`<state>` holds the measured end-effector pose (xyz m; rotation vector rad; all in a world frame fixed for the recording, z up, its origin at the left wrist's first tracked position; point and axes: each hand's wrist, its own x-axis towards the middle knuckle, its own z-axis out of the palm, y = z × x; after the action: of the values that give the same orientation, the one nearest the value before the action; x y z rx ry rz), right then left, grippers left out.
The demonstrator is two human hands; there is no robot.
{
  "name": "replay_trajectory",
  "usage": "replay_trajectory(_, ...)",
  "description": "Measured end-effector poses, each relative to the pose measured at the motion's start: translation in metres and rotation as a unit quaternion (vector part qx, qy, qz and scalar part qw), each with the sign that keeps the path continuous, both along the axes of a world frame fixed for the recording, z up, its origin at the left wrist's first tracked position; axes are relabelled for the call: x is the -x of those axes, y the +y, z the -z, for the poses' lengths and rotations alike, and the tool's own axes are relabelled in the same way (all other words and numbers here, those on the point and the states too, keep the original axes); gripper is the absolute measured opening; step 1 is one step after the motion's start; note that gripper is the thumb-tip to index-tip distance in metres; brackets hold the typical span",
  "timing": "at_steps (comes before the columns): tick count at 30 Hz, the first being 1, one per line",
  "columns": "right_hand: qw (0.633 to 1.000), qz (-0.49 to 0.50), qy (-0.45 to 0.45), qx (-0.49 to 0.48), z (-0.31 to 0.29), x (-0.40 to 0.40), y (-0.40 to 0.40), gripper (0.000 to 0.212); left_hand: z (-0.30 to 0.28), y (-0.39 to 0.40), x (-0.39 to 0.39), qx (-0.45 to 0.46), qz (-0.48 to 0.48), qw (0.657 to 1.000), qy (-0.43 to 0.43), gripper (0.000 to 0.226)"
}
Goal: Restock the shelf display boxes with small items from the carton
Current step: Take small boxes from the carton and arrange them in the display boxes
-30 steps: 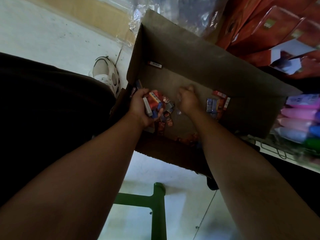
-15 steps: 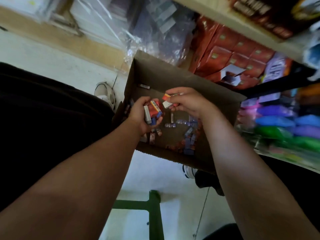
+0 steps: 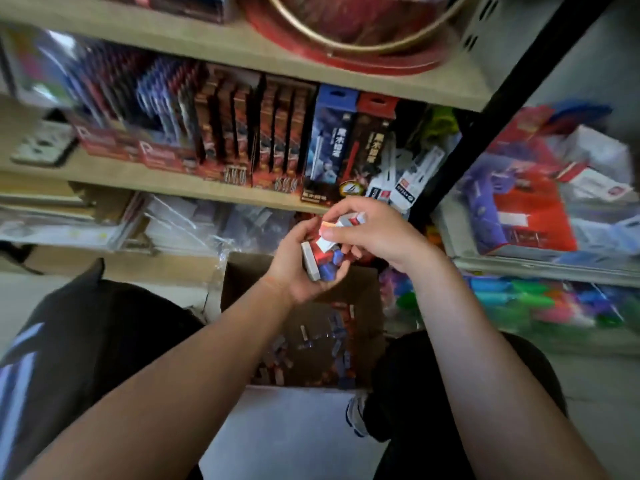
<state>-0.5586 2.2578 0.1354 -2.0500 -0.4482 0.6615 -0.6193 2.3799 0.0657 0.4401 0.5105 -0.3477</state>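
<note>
A: Head view. Entry one, change since a second ago?
B: Both hands lifted out of the carton (image 3: 301, 337) and raised in front of the shelf; gaze tipped up from carton floor to shelf display boxes (image 3: 273, 133). Judged: gathering done for this handful, placing next.

A: Left hand (image 3: 304, 261)?
B: Palm up, fingers curled round a bundle of small items (image 3: 320, 261), red, blue and grey packets stacked against the palm.

A: Right hand (image 3: 374, 237)?
B: Thumb and fingers pinching one or two red-and-white packets (image 3: 346, 221), held touching the top of the left hand's bundle. Whether adding to the bundle or picking from it, cannot tell.

A: Carton contents?
B: Many small packets loose on the carton bottom, below the hands, between the knees. Restocking judged well short of finished.

A: Target?
B: Shelf display boxes upright in a row on the middle shelf board (image 3: 138, 176), above and beyond the hands; blue box (image 3: 329, 133) and red box (image 3: 372, 140) at the row's right end. Which box takes these items, cannot tell.

A: Surface and room?
B: Pale floor (image 3: 287, 431) under the carton, a shoe (image 3: 353, 415) beside it. Plastic-wrapped stock (image 3: 194, 223) on the lower shelf. Black upright post (image 3: 502, 109) at right; coloured goods (image 3: 540, 299) beyond it, blurred.
</note>
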Motion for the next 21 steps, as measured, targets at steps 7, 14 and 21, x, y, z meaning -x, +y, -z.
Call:
replay_trajectory(7,0.968,0.218,0.020,-0.127,0.009,0.011,-0.007,0.011,-0.025,-0.016,-0.001,-0.066,0.014,0.998,0.015,0.031)
replay_trajectory(14,0.979,0.170,-0.113,-0.019,0.015,0.013,-0.008,0.013,-0.010,-0.020,-0.012,-0.065,0.012,0.997,0.028,0.039)
replay_trajectory(21,0.982,0.115,-0.150,0.011,0.012,0.008,-0.006,0.010,-0.008,-0.013,-0.020,-0.076,0.029,0.996,-0.029,0.046)
